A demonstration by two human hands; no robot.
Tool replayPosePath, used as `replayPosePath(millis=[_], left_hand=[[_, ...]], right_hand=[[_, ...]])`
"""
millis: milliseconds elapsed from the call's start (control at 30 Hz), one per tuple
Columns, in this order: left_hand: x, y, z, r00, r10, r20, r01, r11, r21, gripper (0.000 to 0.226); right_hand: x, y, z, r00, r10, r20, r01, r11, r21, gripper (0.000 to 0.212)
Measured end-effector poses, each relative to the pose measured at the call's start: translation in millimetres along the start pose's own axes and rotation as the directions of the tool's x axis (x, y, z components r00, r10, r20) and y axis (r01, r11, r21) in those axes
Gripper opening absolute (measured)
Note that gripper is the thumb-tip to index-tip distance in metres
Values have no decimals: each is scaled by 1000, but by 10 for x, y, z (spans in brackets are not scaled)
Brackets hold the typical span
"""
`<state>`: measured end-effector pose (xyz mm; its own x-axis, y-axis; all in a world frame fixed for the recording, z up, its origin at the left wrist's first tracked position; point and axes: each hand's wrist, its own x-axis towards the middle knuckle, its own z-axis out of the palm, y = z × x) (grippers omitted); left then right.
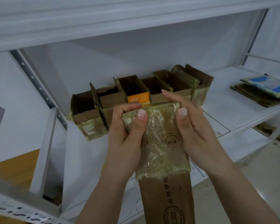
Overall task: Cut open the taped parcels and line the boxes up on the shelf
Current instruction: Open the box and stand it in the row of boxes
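Note:
I hold a brown cardboard parcel [162, 147] in front of the white shelf [233, 110]; its upper half is wrapped in yellowish clear tape. My left hand [128, 130] grips the top left corner, thumb on the front. My right hand [187, 120] clasps the top right edge, thumb on the tape. Behind them, several opened boxes [139, 92] stand in a row on the shelf, flaps up, one with an orange front [138, 98]. No cutting tool is visible.
A stack of flattened cardboard and a blue-labelled packet [263, 91] lies on the shelf at the right. A perforated metal upright [37, 84] stands at the left. Tape scraps [271, 135] lie on the lower level at the right. An upper shelf board [103, 26] overhangs.

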<state>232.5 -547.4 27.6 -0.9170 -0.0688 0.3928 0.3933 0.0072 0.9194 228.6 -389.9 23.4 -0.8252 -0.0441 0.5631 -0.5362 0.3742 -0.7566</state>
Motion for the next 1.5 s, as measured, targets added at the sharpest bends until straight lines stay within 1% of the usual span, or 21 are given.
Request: replayPosePath(millis=[33,100,200,267,333,367,467,567,600,700,767,867,967,1000,1067,1167,1267,1367,1500], left_hand=[[-4,2,8,1000,23,-6,-22,999,26,23],[-18,11,31,996,86,-8,-85,991,104,23],[-28,2,50,995,100,0,-99,986,132,25],[-15,-8,35,995,101,10,-101,986,130,24],[-6,-4,13,992,122,35,-125,985,120,24],[-2,4,2,990,131,50,-136,985,110,24],[15,25,-20,982,166,95,-174,981,88,26],[31,21,-41,978,164,132,-176,981,81,23],[28,12,-46,977,162,140,-175,981,87,23],[24,-16,-33,973,186,139,-211,960,187,31],[31,-38,-21,972,188,138,-216,948,233,33],[51,-81,-23,974,175,144,-209,941,266,31],[58,-128,-30,973,169,156,-206,941,267,27],[55,-139,-26,970,179,167,-220,938,269,28],[39,-168,-3,958,211,193,-260,924,280,33],[17,-228,17,962,188,196,-237,935,264,34],[3,-296,12,964,188,188,-233,938,257,36],[-17,-346,22,963,194,187,-238,937,256,45],[-43,-382,32,961,206,183,-251,929,272,48]], right_hand=[[1,0,0,1000,-26,-6,25,998,-60,45],[12,-12,18,996,-80,-44,74,989,-127,36],[26,-11,36,983,-138,-117,119,980,-161,34],[22,27,-7,991,-103,-84,94,990,-105,33],[32,57,-73,998,-57,-15,58,998,22,33],[37,60,-99,998,-67,-5,67,996,61,35],[40,66,-137,989,-139,-52,144,985,100,38],[34,73,-142,990,-135,-37,140,957,254,43],[34,72,-136,989,-142,-36,146,955,260,40],[38,53,-88,978,-184,-97,197,969,150,19],[41,53,-57,971,-205,-125,216,973,81,15],[46,100,-83,978,-194,-82,198,979,50,16],[64,117,-114,986,-167,11,167,986,20,32],[67,121,-113,984,-178,7,178,984,4,31],[60,137,-82,973,-227,-41,225,973,-44,23],[39,179,-11,953,-287,-93,274,953,-129,18],[16,222,-21,962,-268,-59,258,956,-140,19],[20,224,-35,972,-233,-1,231,965,-126,27],[27,222,42,959,-281,-39,272,949,-158,23]])
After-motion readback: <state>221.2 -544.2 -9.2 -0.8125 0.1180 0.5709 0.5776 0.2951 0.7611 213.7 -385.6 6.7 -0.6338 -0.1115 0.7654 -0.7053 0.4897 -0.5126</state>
